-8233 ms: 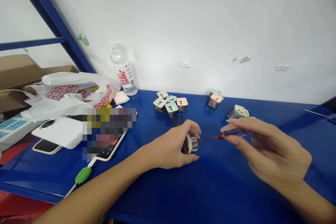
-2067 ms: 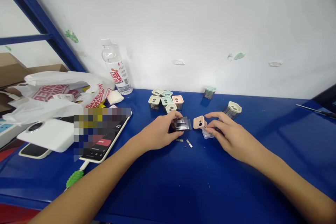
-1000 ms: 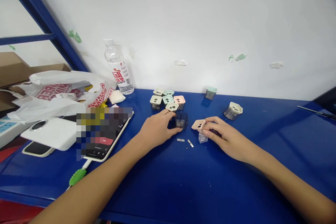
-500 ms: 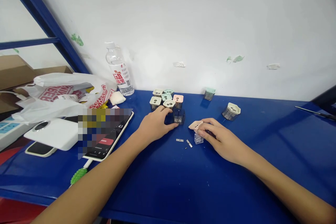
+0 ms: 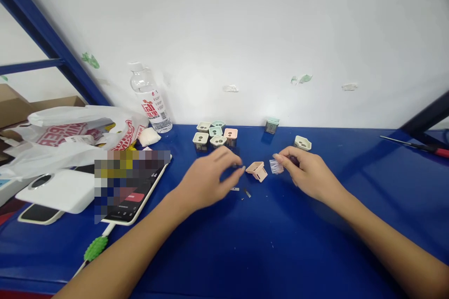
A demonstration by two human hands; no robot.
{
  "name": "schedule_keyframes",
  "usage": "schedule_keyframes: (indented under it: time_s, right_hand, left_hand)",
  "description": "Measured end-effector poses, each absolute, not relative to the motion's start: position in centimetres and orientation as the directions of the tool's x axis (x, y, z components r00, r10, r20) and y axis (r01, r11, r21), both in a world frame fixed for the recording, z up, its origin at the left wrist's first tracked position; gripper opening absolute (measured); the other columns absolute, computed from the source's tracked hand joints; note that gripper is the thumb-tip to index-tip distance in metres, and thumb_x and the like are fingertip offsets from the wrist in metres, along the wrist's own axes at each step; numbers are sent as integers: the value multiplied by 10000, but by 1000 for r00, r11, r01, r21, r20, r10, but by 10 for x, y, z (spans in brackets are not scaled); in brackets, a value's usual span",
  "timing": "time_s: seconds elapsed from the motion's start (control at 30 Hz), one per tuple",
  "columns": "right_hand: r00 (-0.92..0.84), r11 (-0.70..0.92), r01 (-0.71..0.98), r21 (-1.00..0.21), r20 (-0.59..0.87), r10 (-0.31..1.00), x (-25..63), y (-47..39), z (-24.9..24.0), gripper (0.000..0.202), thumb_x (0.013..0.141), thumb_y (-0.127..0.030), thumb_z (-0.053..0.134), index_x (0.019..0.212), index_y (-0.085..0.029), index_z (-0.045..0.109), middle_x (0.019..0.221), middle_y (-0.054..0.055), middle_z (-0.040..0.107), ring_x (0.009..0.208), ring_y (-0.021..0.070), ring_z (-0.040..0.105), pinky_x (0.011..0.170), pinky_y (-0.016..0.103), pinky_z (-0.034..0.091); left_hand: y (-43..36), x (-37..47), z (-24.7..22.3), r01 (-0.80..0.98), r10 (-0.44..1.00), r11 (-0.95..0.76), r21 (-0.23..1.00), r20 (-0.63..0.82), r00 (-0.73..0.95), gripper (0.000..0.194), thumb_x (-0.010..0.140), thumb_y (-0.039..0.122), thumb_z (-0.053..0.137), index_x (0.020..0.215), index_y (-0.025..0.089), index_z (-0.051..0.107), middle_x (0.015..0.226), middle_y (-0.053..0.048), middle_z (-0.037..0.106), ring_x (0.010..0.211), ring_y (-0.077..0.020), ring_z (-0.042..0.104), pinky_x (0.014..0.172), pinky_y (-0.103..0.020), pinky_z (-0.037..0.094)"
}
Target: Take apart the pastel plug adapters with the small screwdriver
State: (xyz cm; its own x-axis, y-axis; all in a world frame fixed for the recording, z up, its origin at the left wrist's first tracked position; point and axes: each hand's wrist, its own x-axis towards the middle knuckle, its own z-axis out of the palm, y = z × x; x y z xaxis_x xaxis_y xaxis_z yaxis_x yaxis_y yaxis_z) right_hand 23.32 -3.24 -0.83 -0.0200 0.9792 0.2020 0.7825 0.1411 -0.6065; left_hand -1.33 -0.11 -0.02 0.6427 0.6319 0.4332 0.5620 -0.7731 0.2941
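Observation:
My right hand pinches a small clear plastic piece between thumb and fingers; something dark, its kind unclear, shows inside the curled fingers. Left of it, a pale pink pencil sharpener top lies tilted on the blue table, touched by neither hand. My left hand is closed in a pinch, thumb and forefinger nearly meeting around something dark that I cannot make out. A dark see-through sharpener container is mostly hidden behind those fingers. Two small metal blades and a tiny screw lie in front.
Several assembled sharpeners cluster near the wall; a green one and a cream one stand farther right. A screwdriver lies at the right. On the left are a phone, a power bank, a bottle and plastic bags.
My right hand has let go of the pink top and taken up the clear piece, moving it right. My left hand has drawn its fingertips together and come off the dark container.

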Motion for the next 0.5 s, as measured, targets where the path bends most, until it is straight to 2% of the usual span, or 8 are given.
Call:
schedule_keyframes:
  time_s: [0.07,0.13,0.23,0.3,0.5]
  right_hand:
    - [-39,132,810,-571,172,984,232,-32,-9,345,941,-454,433,748,-214,590,654,-3,665,550,146,578,561,256,403]
    - [-32,90,872,-480,128,991,231,-32,-11,320,949,-429,419,801,-214,603,649,6,668,575,172,599,563,271,397]
    - [-11,30,952,-304,65,998,231,-31,-13,289,952,-402,416,889,-207,620,673,28,672,605,207,616,544,286,376]
    - [-33,39,968,-247,29,999,231,-31,-13,296,958,-394,404,918,-206,628,732,41,687,645,219,631,545,289,377]
    - [-115,109,941,-319,-1,993,227,-36,-9,395,944,-501,391,938,-223,671,846,39,709,745,220,651,624,309,438]
  left_hand:
    - [-10,-6,-5,462,527,-849,257,354,772,333,942,211,395,1252,268,503,1298,-33,541,939,-132,622,697,-232,496]
    - [-14,-2,-9,465,510,-858,220,252,822,442,934,168,369,1353,305,410,1453,-18,417,955,-147,641,688,-260,527]
    - [-14,0,-14,501,529,-846,182,173,830,472,936,175,354,1391,300,367,1486,-8,385,991,-183,650,724,-316,558]
    - [-11,0,-14,506,532,-844,178,153,833,451,948,196,340,1390,280,375,1466,-15,416,1057,-202,630,766,-337,562]
    - [-10,-3,-13,494,532,-838,232,140,835,385,950,209,358,1319,256,460,1359,-35,513,1101,-206,602,803,-343,558]
